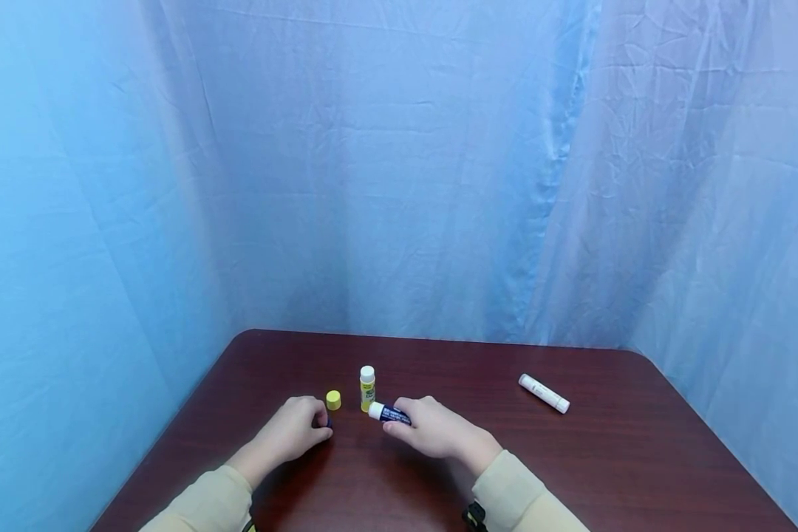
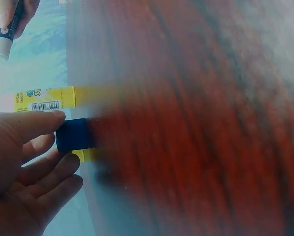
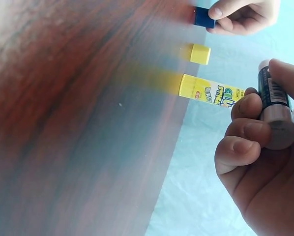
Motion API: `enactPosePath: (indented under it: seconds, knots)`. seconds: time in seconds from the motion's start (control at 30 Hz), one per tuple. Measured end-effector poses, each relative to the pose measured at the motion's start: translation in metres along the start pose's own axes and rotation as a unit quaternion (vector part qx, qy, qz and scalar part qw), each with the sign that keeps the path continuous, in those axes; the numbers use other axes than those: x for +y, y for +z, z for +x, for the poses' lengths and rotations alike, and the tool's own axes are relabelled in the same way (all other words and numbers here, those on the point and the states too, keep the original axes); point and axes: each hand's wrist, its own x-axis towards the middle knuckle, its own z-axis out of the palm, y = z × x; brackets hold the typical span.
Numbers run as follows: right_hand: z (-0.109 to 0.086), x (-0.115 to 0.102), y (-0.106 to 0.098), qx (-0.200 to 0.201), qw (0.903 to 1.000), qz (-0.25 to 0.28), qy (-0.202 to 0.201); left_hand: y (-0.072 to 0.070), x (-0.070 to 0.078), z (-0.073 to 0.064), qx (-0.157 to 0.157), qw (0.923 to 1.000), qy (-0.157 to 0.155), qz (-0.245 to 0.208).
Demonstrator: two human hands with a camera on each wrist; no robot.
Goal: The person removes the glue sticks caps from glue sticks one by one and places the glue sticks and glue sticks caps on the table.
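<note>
I read the left hand (image 1: 299,427) as a narrow grip, thumb and fingertips pinching a small blue cap (image 2: 72,135) low over the table (image 1: 572,473); whether the cap touches the wood I cannot tell. The right hand (image 1: 435,428) has its grip closed round a dark blue stick (image 1: 394,415), held aslant above the table with its white end pointing toward the left hand's side. Between the hands, a little farther off, a yellow glue stick (image 1: 367,391) stands upright, and a yellow cap (image 1: 333,400) sits near it, just past the left fingers. My first worry would be that tall, narrow stick: in the head view the blue one's white end overlaps it, though the left wrist view shows them apart, so a careless forward sweep of the right hand could topple it. The yellow cap could be nudged away if the left knuckles swing outward. I'd also expect the blue cap to slip if the pinch loosens, since only fingertips hold it. The white stick (image 1: 544,393) lies on its side well to the right, where a bumped table might set it rolling.
</note>
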Motion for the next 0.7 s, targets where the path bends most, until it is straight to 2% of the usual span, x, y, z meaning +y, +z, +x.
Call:
enactPosePath:
  seconds: [0.2,0.37,0.57,0.7]
  knots:
    - [0.000,-0.002,-0.004,0.007,0.9999,0.006,-0.007,-0.004,0.001,-0.001,0.007,1.0000,-0.003,-0.005]
    - [0.000,-0.006,-0.008,0.021,0.9994,-0.010,-0.024,-0.009,0.004,-0.001,0.021,0.9997,-0.003,-0.014]
    - [-0.003,-0.011,-0.014,0.057,0.9967,-0.037,-0.044,-0.017,0.010,0.000,0.034,0.9988,-0.008,-0.033]
    - [-0.004,-0.013,-0.017,0.084,0.9945,-0.033,-0.054,-0.023,0.015,-0.001,0.060,0.9976,0.003,-0.035]
